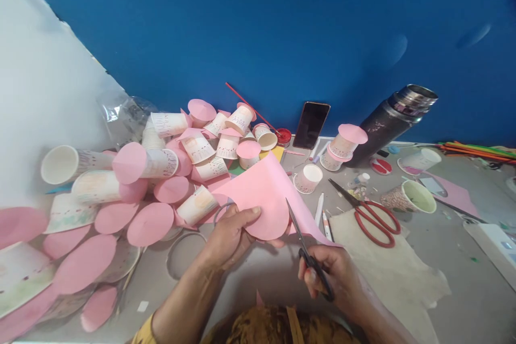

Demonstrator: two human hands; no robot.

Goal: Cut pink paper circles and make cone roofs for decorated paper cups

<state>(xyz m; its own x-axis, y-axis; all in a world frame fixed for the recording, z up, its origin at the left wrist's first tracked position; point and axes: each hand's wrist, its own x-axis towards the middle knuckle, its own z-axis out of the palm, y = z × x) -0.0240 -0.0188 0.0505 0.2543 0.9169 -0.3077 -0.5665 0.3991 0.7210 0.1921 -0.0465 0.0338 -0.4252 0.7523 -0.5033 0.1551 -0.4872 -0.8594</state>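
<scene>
My left hand [231, 234] grips a pink sheet of paper [262, 188], thumb on top and fingers underneath. The sheet's near edge is cut into a rounded curve, and its right part hangs off as a separate flap. In my right hand [332, 274] is a pair of black-handled scissors [308, 255], fingers through the handles. The blades point up and away, lying against the right side of the rounded edge. How far apart the blades are is hard to make out. Decorated paper cups [197, 204] with pink paper discs [150, 224] lie just left of my left hand.
Red-handled scissors [377, 220] lie right of my right hand, partly over a beige cloth [374, 263]. A phone [312, 124] leans on the blue wall [258, 27]. Beside it stand stacked cups [342, 148] and a tilted dark flask [387, 126]. A roll of tape [183, 258] lies near my left forearm.
</scene>
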